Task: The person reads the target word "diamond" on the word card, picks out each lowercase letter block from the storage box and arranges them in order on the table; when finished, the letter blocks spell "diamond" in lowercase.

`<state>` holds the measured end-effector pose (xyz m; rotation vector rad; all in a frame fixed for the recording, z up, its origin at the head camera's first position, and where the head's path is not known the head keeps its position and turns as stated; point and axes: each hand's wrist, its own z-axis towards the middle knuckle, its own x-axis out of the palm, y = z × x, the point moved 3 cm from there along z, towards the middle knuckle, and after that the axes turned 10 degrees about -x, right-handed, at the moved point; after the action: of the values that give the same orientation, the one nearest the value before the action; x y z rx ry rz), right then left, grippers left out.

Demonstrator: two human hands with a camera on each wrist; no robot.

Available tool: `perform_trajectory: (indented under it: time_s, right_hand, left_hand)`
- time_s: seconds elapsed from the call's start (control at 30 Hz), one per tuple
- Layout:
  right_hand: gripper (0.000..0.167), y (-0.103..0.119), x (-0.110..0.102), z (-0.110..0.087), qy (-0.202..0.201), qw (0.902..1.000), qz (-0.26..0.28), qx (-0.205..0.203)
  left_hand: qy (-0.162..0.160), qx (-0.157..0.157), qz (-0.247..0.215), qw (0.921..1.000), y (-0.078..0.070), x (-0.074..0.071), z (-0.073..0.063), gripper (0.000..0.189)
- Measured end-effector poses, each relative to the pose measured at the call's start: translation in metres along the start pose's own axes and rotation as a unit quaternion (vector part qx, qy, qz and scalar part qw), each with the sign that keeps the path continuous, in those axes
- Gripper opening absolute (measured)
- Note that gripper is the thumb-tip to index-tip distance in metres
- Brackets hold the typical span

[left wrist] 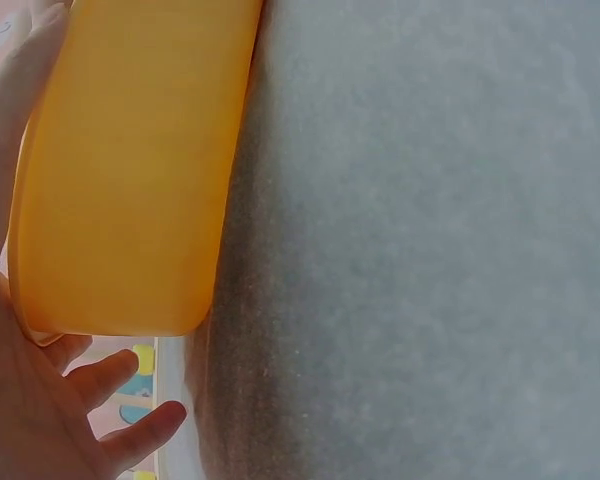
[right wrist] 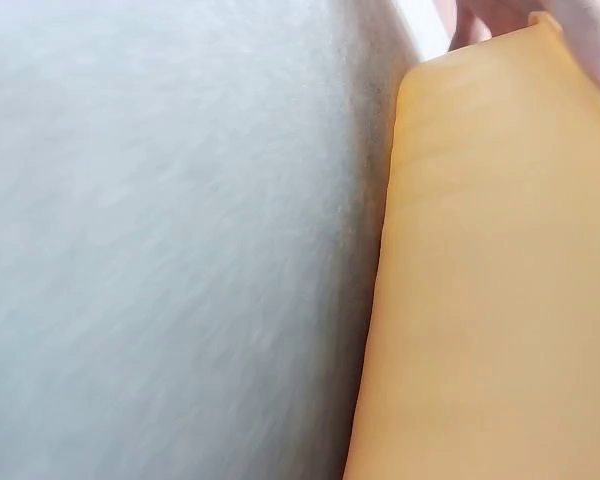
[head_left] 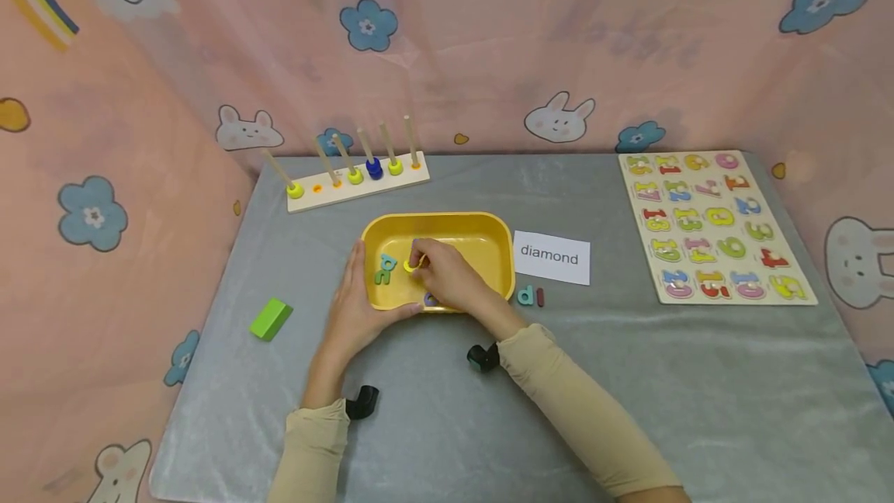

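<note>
My left hand [head_left: 356, 301] grips the near left corner of a yellow tray [head_left: 489, 217], thumb along the near rim and fingers along the left side. In the left wrist view its fingers [left wrist: 140, 437] spread past the tray wall. Over the tray, my right hand [head_left: 447, 276] has curled fingers and pinches a small yellow letter [head_left: 409, 266], partly hidden by the fingertips. A light blue letter [head_left: 388, 262] and a green letter n [head_left: 382, 278] lie left of it. A blue-purple letter [head_left: 429, 300] shows under the right hand near the front wall.
Right of the tray are a "diamond" word card [head_left: 552, 258], a blue letter d [head_left: 525, 296] and a dark red letter i [head_left: 540, 297]. A number puzzle board [head_left: 680, 235] lies far right. A peg stand with rings [head_left: 324, 195] is behind; a green block [head_left: 271, 320] sits left.
</note>
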<state>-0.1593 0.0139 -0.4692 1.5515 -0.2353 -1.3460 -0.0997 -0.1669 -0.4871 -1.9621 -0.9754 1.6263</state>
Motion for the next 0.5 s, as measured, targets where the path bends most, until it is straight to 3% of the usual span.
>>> perform_trajectory:
  time_s: [0.1,0.27,0.5]
  right_hand:
    - [0.019,0.002,-0.011,-0.015,-0.032,0.9987,0.023,-0.033]
    - [0.022,0.001,-0.037,-0.045,-0.092,0.9929,0.059,-0.048]
    - [0.023,-0.010,-0.071,-0.082,-0.197,0.9743,0.073,-0.082]
  left_hand:
    - [0.000,-0.004,-0.001,1.0000,0.000,0.001,0.000,0.146]
    - [0.000,-0.007,-0.001,1.0000,0.000,0.002,0.000,0.148]
    - [0.001,-0.011,-0.001,0.9999,0.001,0.002,0.000,0.148]
